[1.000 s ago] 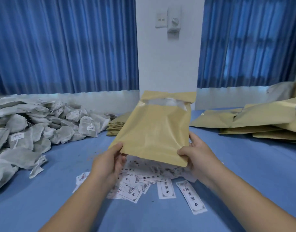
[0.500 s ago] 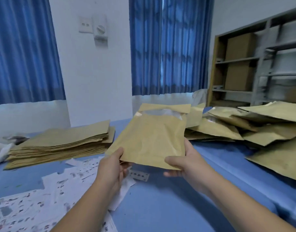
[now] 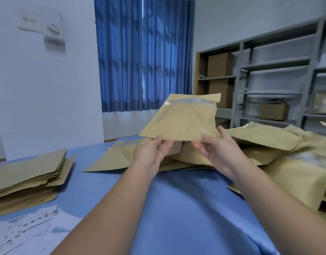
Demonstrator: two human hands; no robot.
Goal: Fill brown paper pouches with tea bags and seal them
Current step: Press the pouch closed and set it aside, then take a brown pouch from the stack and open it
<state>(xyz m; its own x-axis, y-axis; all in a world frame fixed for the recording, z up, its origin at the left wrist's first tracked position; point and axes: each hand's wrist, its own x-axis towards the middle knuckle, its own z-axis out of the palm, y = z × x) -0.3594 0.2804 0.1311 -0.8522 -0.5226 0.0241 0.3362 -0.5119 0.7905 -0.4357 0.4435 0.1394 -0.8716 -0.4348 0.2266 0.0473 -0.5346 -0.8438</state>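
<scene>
A filled brown paper pouch (image 3: 184,120) with a clear window strip near its top is held up in the air over a heap of other filled pouches (image 3: 265,138). My left hand (image 3: 152,153) pinches its lower left edge between thumb and fingers. My right hand (image 3: 216,148) holds the lower right corner, thumb on top and fingers spread beneath. The pouch tilts away from me, its top flap pointing toward the shelves. No tea bags are in view.
A stack of flat empty pouches (image 3: 27,179) lies at the left on the blue tablecloth (image 3: 186,208). Printed paper labels (image 3: 24,230) are scattered at the lower left. Metal shelves with cardboard boxes (image 3: 220,65) stand at the back right.
My view has swung right, from the tea bag pile to the shelves. Both hands have carried the pouch right and farther out, over the heap of filled pouches.
</scene>
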